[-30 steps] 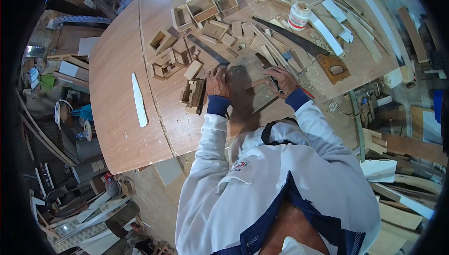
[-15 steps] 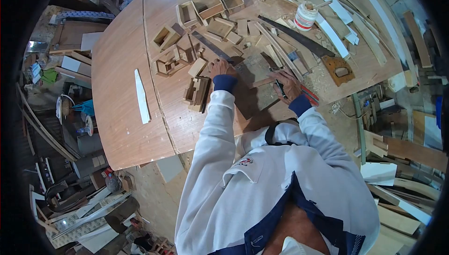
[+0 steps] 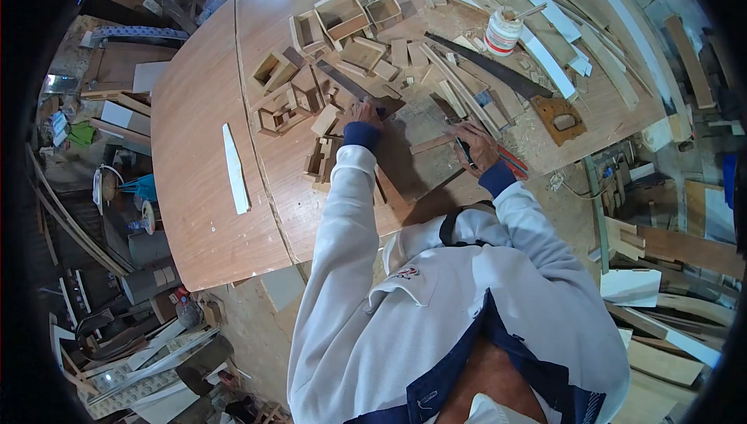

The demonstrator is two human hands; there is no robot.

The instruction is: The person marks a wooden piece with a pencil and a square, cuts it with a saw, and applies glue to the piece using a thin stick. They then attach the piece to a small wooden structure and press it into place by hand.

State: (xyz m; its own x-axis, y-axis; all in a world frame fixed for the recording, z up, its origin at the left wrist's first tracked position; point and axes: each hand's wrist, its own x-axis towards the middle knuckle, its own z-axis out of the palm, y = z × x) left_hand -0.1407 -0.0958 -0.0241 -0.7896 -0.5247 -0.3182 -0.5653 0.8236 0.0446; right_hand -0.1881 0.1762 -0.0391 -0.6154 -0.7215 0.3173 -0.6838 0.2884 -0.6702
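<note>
My left hand (image 3: 362, 114) is closed at the near end of a try square (image 3: 342, 78), whose flat metal blade points away to the left. Its fingertips are partly hidden. My right hand (image 3: 478, 146) is closed around a dark pen-like tool (image 3: 465, 152) and rests at the right of a grey-brown board (image 3: 416, 148). A thin wood strip (image 3: 432, 143) lies across that board, its right end near my right fingers. Red-handled pliers-like tool (image 3: 512, 162) lies just beside my right wrist. Small slotted wooden pieces (image 3: 320, 161) stand by my left wrist.
Small open wooden boxes (image 3: 342, 15) stand at the back of the table (image 3: 202, 152). To the right lie a handsaw (image 3: 562, 118), long strips (image 3: 467, 97) and a white glue jar (image 3: 503, 33). A white tapered piece (image 3: 236, 171) lies left. Boards lean around the table.
My left hand has shifted a little left and closer to me, along with the try square. My right hand stays nearly in place. The camera view has moved slightly.
</note>
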